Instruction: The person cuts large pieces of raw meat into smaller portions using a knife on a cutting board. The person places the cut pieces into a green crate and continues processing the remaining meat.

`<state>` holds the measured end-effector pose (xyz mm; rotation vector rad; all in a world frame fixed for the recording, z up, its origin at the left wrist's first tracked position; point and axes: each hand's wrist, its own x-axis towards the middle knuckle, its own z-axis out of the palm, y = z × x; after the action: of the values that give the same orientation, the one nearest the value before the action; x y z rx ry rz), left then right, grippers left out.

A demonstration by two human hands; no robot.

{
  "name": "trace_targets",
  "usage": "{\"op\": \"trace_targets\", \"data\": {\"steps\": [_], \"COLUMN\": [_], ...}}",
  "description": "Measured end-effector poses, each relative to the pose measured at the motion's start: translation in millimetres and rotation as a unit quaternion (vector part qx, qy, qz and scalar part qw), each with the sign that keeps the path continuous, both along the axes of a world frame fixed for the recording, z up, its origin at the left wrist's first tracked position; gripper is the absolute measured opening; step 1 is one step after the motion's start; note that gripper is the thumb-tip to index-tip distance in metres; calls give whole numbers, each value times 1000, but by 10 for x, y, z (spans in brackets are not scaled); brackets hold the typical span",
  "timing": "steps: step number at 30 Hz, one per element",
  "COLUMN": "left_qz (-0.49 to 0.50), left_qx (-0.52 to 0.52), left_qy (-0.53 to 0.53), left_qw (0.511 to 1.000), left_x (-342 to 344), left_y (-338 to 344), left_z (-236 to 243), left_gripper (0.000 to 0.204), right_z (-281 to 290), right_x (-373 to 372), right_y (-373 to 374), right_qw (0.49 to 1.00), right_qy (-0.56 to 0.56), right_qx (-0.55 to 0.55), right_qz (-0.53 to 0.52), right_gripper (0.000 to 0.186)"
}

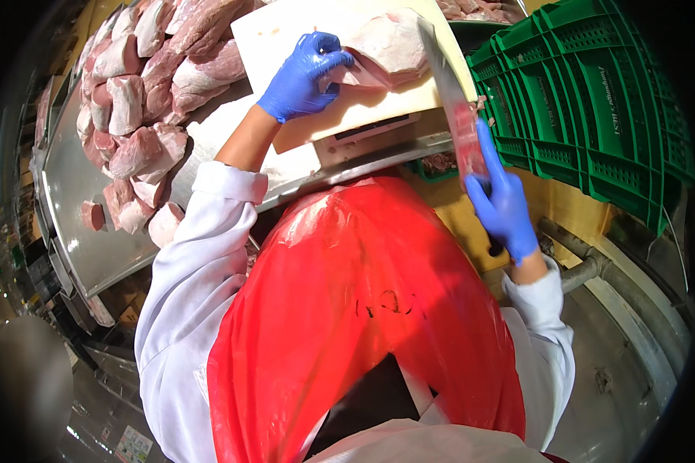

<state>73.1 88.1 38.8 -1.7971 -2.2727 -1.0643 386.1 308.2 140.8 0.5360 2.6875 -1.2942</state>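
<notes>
On a white cutting board (pixel 266 54) lies a pale piece of meat (pixel 386 50). My blue-gloved left hand (pixel 305 77) grips the left end of this piece with curled fingers, at a thin pink part. My blue-gloved right hand (pixel 498 201) holds a long knife (pixel 448 85) by its dark handle, at the right of the board. The blade points away from me and its tip reaches the right edge of the meat. The blade's lower part looks reddish and slightly blurred.
Many meat pieces (pixel 135 150) are heaped on a steel table (pixel 81 243) at left. Green crates (pixel 548 100) stand at right, and more meat (pixel 475 11) is behind the board. A metal pipe (pixel 602 274) runs at lower right. A red apron (pixel 355 293) covers my front.
</notes>
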Motion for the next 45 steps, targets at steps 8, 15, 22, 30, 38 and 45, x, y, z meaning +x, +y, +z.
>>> {"op": "trace_targets", "data": {"steps": [8,15,22,30,38,45], "left_qz": [-77,-96,-79,-5,38,89], "left_qx": [68,61,58,76,117,67], "left_qy": [-15,-22,14,28,-287,-98], "left_qw": [995,993,995,997,950,989], "left_x": [-174,-207,-238,-324,-44,116], "left_y": [-46,-75,-142,-319,-613,-621], "left_z": [-175,-261,-280,-282,-309,-260], "left_gripper": [51,46,36,39,41,46], "right_z": [-464,-450,98,502,-128,-371], "right_x": [-2124,-2250,-1456,-65,595,-985], "right_y": [-634,-782,-1081,-579,134,-540], "right_qw": [973,961,896,845,937,979], "right_qy": [152,-58,-183,-259,-58,112], "right_qx": [140,267,388,407,300,160], "right_qz": [-99,-46,115,230,167,63], "right_gripper": [65,68,78,88,80,71]}}
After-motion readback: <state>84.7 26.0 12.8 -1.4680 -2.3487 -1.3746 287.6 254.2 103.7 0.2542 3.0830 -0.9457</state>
